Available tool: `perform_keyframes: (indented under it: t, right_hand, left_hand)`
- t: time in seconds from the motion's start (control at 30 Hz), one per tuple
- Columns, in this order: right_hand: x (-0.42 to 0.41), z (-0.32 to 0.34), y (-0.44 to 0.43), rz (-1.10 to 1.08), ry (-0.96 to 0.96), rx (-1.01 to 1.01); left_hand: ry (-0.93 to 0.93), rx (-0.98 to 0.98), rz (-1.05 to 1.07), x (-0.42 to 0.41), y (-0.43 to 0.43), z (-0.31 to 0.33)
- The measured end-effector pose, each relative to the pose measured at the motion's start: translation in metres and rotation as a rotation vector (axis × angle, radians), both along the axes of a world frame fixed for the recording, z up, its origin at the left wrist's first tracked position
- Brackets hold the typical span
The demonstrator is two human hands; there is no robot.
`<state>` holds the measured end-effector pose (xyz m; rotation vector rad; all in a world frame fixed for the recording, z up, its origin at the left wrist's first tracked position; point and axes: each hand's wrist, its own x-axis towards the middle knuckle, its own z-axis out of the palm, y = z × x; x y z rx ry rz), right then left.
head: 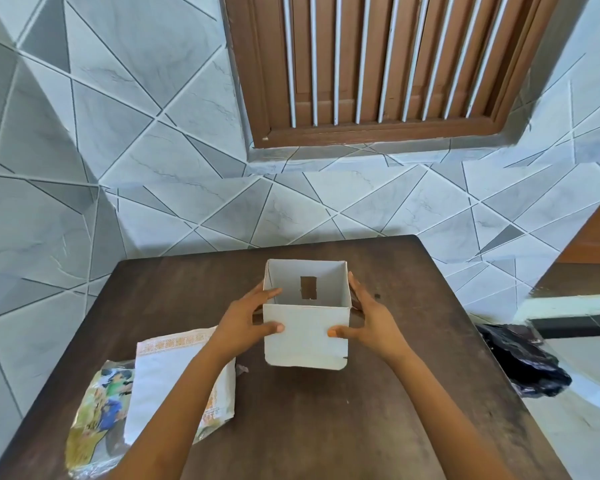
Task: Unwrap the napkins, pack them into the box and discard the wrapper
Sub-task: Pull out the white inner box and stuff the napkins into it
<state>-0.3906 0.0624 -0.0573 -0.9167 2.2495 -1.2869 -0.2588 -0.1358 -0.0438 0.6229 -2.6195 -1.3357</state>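
I see the white box [305, 336] held between both hands at the middle of the dark counter [361, 427], open top up. My left hand [248, 323] grips its 9 o'clock side, my right hand [369, 322] its 3 o'clock side. The napkins [160, 386] lie at 8 o'clock on their printed wrapper [96, 407]. A tiled wall [118, 133] stands behind.

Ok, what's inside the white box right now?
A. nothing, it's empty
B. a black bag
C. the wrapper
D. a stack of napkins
A: the box, held between the left hand and right hand, shows only bare inner walls and a small slot, while the napkins lie on the table to its left.
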Motion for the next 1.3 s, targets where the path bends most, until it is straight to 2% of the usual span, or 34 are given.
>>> perform_keyframes:
  t: [0.1,0.2,0.3,0.4,0.67,0.77,0.87,0.97,1.1,1.2,1.3]
  right_hand:
    - [0.01,0.0,0.004,-0.093,0.121,0.005]
    - [0.028,-0.007,0.014,-0.152,0.169,0.016]
    - [0.043,-0.016,0.018,-0.158,0.168,0.0]
    - [0.044,-0.015,0.015,-0.191,0.144,-0.019]
    - [0.042,-0.004,0.009,-0.152,0.092,0.013]
    - [0.041,-0.005,0.009,-0.193,0.247,0.175]
    - [0.047,0.005,0.006,-0.25,0.287,0.374]
    - [0.064,0.03,-0.008,-0.262,0.376,0.371]
    - [0.103,0.061,-0.042,-0.08,0.426,0.232]
    - [0.137,0.073,-0.069,0.109,0.256,0.152]
    - [0.165,0.069,-0.093,0.297,0.108,0.129]
  left_hand:
    - [0.056,-0.097,0.065,0.004,0.004,-0.002]
    - [0.04,-0.097,0.064,0.017,0.008,-0.003]
    - [0.024,-0.048,0.099,0.028,0.016,-0.007]
    - [0.095,0.038,0.19,0.032,0.023,-0.011]
    - [0.155,0.05,0.256,0.031,0.036,-0.013]
    - [0.135,0.079,0.244,0.035,0.036,-0.014]
    - [0.097,0.086,0.233,0.042,0.033,-0.013]
    - [0.082,0.122,0.257,0.052,0.028,-0.007]
    - [0.103,0.061,0.338,0.075,0.009,0.003]
    - [0.109,0.031,0.432,0.102,-0.014,0.004]
    - [0.091,0.064,0.612,0.135,-0.039,-0.002]
